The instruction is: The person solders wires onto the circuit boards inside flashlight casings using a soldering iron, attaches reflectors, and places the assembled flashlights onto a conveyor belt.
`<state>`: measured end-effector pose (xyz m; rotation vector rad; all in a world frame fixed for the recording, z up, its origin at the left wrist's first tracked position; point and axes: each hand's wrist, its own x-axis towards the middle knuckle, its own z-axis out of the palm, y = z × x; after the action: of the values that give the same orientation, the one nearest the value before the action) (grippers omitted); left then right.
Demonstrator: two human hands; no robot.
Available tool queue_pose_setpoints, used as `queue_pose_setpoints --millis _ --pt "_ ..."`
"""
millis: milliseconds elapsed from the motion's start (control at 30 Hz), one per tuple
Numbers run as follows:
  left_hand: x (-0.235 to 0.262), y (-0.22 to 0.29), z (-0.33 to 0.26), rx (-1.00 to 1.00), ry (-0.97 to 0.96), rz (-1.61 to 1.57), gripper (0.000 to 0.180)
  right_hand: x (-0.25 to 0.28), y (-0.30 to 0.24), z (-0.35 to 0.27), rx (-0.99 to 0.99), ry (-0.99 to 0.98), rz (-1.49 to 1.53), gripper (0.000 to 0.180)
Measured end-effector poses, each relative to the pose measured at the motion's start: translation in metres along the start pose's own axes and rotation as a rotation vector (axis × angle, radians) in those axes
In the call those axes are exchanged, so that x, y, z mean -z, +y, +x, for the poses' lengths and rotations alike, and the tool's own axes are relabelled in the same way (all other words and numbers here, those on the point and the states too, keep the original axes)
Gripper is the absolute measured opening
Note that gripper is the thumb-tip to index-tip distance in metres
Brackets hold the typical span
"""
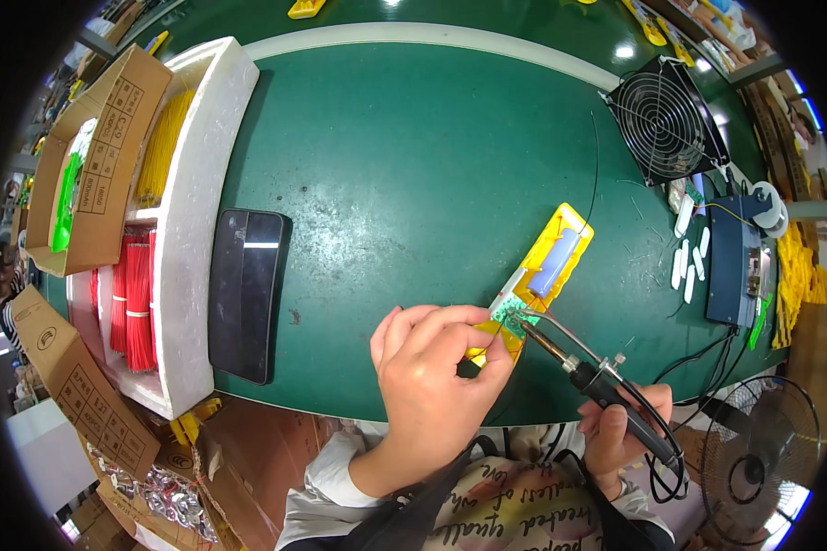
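A yellow plastic housing lies aslant near the table's front edge, with a blue cylindrical battery in its upper part. At its lower end sits a small green circuit board with thin wires around it. My left hand is closed, thumb and forefinger pinched at the board's left edge; what lies between the fingertips is too small to make out. My right hand grips a soldering iron by its black handle. A thin metal tube runs alongside the iron, and both tips meet the board.
Left are a dark phone-like slab, a white foam box of red and yellow wires, and cardboard boxes. Right stand a black square fan, a blue soldering unit, white pieces and a round fan.
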<state>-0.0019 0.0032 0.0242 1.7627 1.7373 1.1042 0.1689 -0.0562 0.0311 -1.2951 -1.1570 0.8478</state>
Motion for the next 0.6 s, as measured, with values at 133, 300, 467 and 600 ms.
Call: queue_pose_setpoints --millis 133,300,467,600 --pt "-0.0003 0.0000 0.0002 0.007 -0.009 -0.005 0.011 -0.0015 -0.0009 0.0003 -0.026 0.003 0.010 0.032" --pt "-0.0002 0.0004 0.0010 0.005 -0.010 -0.010 0.011 -0.0008 -0.0004 0.0005 -0.020 -0.001 0.014 0.033" --pt "-0.0014 0.0005 0.0012 0.005 -0.007 -0.013 0.010 0.0002 -0.0013 0.0015 -0.031 -0.001 0.008 0.034" --pt "0.0000 0.0012 0.0013 0.012 -0.012 -0.020 0.010 0.0024 -0.0032 0.0007 -0.053 -0.013 0.002 0.034"
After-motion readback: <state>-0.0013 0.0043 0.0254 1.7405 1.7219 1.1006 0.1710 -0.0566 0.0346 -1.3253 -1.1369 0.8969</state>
